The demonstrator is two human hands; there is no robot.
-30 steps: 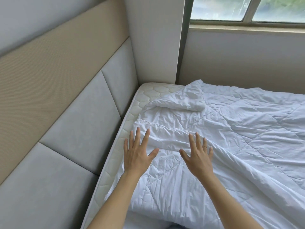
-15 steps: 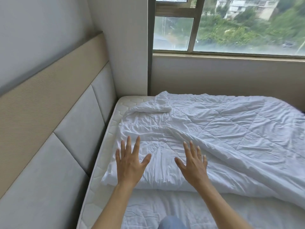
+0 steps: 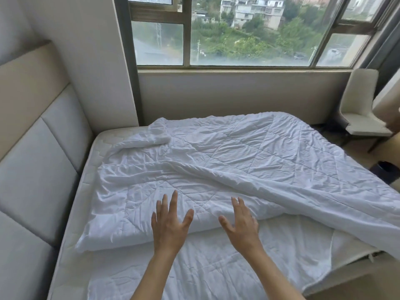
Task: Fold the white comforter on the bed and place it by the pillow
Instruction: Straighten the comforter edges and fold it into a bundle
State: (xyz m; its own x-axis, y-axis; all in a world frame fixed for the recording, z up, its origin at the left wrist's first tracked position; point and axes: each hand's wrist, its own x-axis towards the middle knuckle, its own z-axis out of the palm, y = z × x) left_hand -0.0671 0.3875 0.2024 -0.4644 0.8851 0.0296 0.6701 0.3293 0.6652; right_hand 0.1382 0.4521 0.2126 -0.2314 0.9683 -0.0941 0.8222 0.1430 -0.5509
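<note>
The white quilted comforter lies spread and wrinkled over the bed, with one layer doubled over; its folded near edge runs across in front of me. A small bunched corner sits at the far left. My left hand hovers flat at that near edge with fingers spread, holding nothing. My right hand is beside it, also flat and spread, fingertips over the fold. No pillow is visible.
A padded headboard lines the left side, with bare mattress edge beside it. A window wall stands behind the bed. A white chair and a dark bin are at the right.
The view has lifted and pulled back, showing the window and the whole bed. Both hands slid back toward me, from the middle of the comforter to its near folded edge.
</note>
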